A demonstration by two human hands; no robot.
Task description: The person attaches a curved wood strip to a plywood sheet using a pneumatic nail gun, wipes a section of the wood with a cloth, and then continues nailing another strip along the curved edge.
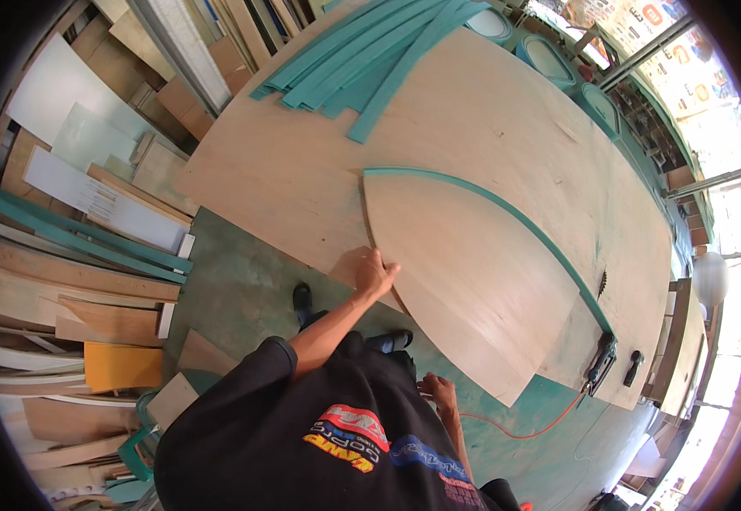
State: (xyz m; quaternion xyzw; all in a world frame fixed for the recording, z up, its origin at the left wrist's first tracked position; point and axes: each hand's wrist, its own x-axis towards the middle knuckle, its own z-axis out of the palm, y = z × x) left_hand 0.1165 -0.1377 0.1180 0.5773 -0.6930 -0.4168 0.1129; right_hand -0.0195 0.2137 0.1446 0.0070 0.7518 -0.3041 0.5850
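Your wooden board [472, 281] lay flat on the big table [251, 179], with its near side poking out past the table's near edge. As far as showed, the far edge was lined: one long blue-green strip [507, 203] bent along that curve and ran past the board's right corner. I could not tell if it was fixed down. The left and near edges looked bare – maybe work left, maybe meant to be plain. More strips [370, 68] lay in a pile on the far side.

The board's long axis ran from far left to near right. One corner pointed far left, and the straight, cut end faced right.

Your left hand [377, 274] seemed clamped on the left edge, its fingertips tucked out of sight. Your right hand [440, 392] hung near you, apart from the board, fingers bent – I could not tell if they held anything. A black tool [602, 362] lay by the strip's right end.
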